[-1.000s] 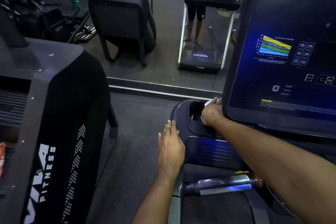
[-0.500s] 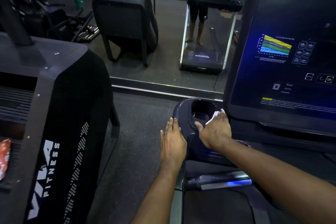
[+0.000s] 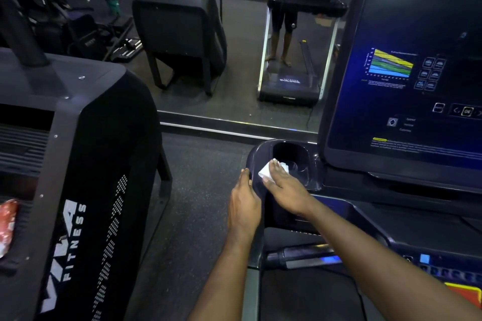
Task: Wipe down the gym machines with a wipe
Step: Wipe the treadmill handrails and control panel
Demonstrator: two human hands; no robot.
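I stand at a dark treadmill whose big console screen (image 3: 407, 81) fills the right side. At its left corner sits a dark cup holder tray (image 3: 294, 154). My right hand (image 3: 284, 187) lies flat on the tray's near rim, fingers straight, pressing a white folded wipe (image 3: 266, 171) against it. Part of the wipe shows beyond my fingertips. My left hand (image 3: 243, 203) rests with straight fingers against the tray's outer left side.
A second black machine (image 3: 78, 164) marked FITNESS stands close on the left, a strip of grey floor (image 3: 198, 190) between. A wall mirror (image 3: 234, 60) ahead reflects the treadmill and a person. A metal handlebar (image 3: 305, 255) runs below my right forearm.
My right hand with the wipe has slid from the tray's far right rim, by the screen, back and left to the near rim. My left hand stayed on the tray's side.
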